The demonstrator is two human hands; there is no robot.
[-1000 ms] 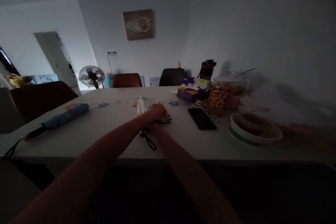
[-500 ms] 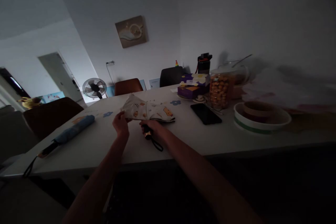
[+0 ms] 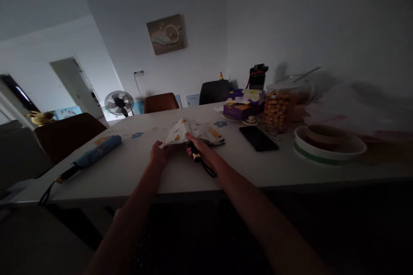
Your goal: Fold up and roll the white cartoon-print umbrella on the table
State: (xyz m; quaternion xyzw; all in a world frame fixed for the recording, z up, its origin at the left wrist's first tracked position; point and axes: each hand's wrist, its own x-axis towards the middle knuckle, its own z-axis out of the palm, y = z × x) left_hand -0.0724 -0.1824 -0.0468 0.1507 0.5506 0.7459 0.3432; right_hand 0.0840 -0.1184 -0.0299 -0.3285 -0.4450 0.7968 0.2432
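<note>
A white folding umbrella (image 3: 180, 131) with small orange-brown prints lies on the table in front of me, its canopy loose and partly spread. My right hand (image 3: 198, 148) is closed around its black handle, whose gold-trimmed end and black wrist strap point toward me. At the canopy's left edge, my left hand (image 3: 158, 154) pinches the fabric near a corner; some of its fingertips are hidden under the cloth. To the left, a furled blue umbrella (image 3: 98, 151) with a black handle and strap rests on the tabletop.
On the white table (image 3: 135, 180), right of the umbrella, lies a black phone (image 3: 258, 138). Beyond it stand purple boxes (image 3: 240, 111), a jar of orange-brown snacks (image 3: 276, 111) and a dark bottle (image 3: 257, 77). A white bowl (image 3: 329, 154) sits at the right. Chairs (image 3: 161, 102) line the far side.
My left hand has lowered the canopy's left edge toward the table, so the fabric lies flatter. My right hand has tilted the handle slightly. The whole view has shifted a little.
</note>
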